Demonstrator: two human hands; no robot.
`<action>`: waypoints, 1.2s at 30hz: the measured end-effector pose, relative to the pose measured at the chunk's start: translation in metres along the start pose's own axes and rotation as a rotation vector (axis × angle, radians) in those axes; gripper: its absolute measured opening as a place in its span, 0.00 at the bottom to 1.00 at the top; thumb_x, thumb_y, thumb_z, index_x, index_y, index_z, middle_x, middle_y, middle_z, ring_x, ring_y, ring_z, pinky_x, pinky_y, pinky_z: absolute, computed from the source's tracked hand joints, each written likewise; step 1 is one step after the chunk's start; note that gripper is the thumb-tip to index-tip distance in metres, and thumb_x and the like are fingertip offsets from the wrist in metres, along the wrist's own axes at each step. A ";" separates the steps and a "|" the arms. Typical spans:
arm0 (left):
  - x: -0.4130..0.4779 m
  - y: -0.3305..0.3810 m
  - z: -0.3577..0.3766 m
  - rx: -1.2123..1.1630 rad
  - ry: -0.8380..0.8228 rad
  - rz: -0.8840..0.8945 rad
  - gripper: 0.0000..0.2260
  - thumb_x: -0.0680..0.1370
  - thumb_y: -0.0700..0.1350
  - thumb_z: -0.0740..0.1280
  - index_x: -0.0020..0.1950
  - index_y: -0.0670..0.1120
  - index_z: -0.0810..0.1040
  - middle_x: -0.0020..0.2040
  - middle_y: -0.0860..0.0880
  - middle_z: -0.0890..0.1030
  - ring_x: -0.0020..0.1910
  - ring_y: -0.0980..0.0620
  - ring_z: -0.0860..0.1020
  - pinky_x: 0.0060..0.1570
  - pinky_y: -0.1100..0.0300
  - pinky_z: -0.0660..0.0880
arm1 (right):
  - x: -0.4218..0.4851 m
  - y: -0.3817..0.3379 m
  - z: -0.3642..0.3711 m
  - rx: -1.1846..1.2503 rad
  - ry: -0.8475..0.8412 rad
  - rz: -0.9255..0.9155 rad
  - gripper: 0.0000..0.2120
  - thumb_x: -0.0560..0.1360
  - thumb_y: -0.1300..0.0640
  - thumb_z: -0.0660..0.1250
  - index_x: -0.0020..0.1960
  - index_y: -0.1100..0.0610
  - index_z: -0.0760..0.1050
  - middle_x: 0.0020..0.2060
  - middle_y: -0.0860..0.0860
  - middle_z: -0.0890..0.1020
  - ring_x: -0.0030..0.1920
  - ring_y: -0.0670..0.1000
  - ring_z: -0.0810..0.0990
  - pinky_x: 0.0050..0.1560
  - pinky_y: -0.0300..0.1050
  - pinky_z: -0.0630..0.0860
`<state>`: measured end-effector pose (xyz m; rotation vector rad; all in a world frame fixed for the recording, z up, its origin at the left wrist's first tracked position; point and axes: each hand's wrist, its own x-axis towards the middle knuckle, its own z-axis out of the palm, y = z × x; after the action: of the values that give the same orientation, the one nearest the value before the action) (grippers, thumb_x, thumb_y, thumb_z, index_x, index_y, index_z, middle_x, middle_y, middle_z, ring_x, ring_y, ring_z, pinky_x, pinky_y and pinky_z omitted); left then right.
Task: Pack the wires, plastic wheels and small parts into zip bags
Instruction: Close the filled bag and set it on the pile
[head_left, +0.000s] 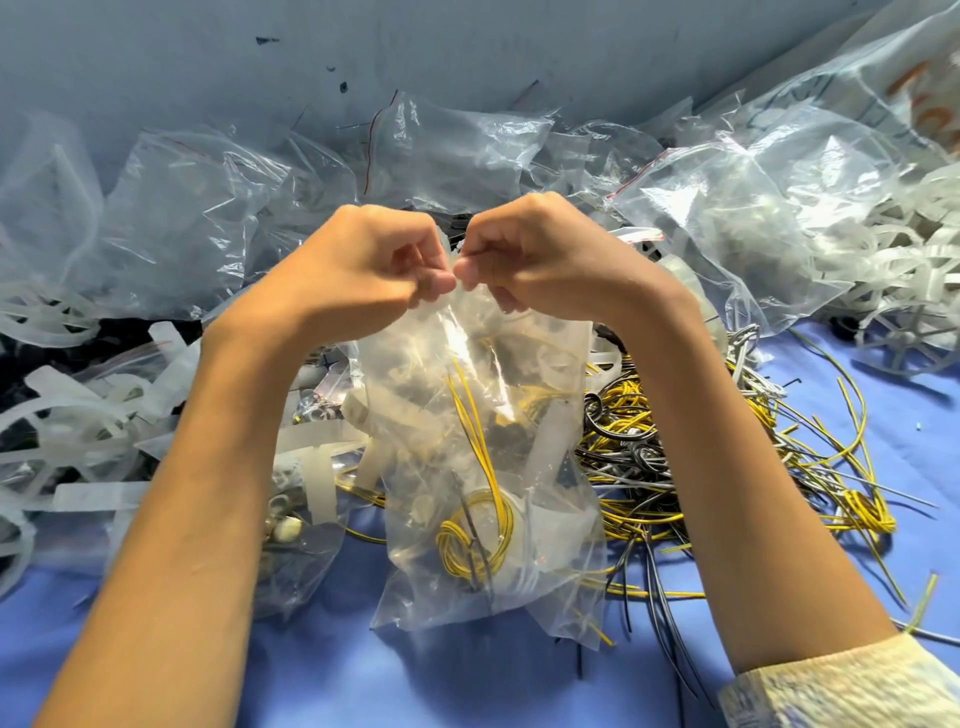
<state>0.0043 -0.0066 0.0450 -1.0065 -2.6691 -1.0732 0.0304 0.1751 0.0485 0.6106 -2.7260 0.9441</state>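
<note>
Hands meet at centre, forearms angled inward from below. Left hand (374, 260) curls, thumb and fingers pinching the top edge of a clear zip bag (488, 467); right hand (545, 254) pinches the same edge beside it. Bag hangs over a blue table (415, 686), holding yellow wires (475, 530). Loose wires (727, 467) lie right.

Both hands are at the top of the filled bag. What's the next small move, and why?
Probably slide the two pinches apart along the top edge to press the zip closed. The left hand and right hand both pinch the zip bag at the middle of its mouth, thumbs almost touching, and yellow wires already sit inside. Whether the seal is partly shut cannot be told.
</note>
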 end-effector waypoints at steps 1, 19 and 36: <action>0.000 -0.001 -0.001 -0.022 -0.013 -0.017 0.08 0.76 0.43 0.69 0.37 0.49 0.76 0.33 0.49 0.80 0.30 0.59 0.73 0.37 0.64 0.71 | 0.000 -0.001 0.000 0.009 0.010 -0.001 0.09 0.76 0.63 0.64 0.39 0.63 0.77 0.23 0.49 0.75 0.22 0.40 0.70 0.27 0.29 0.64; 0.005 0.016 -0.010 -0.544 0.390 -0.070 0.07 0.78 0.40 0.66 0.42 0.39 0.73 0.28 0.54 0.82 0.30 0.54 0.77 0.26 0.66 0.68 | -0.015 0.006 -0.028 0.615 -0.142 0.152 0.32 0.69 0.44 0.67 0.70 0.45 0.58 0.57 0.47 0.81 0.52 0.48 0.81 0.48 0.46 0.79; 0.018 0.013 0.004 -0.513 0.492 -0.204 0.11 0.79 0.48 0.65 0.58 0.49 0.68 0.57 0.50 0.76 0.48 0.58 0.80 0.49 0.64 0.77 | -0.015 0.044 -0.061 0.095 0.704 0.482 0.22 0.71 0.45 0.66 0.56 0.60 0.77 0.52 0.56 0.81 0.53 0.55 0.80 0.55 0.49 0.76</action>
<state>-0.0005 0.0129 0.0553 -0.4266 -2.1687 -1.8279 0.0269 0.2495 0.0671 -0.3474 -2.2038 1.1189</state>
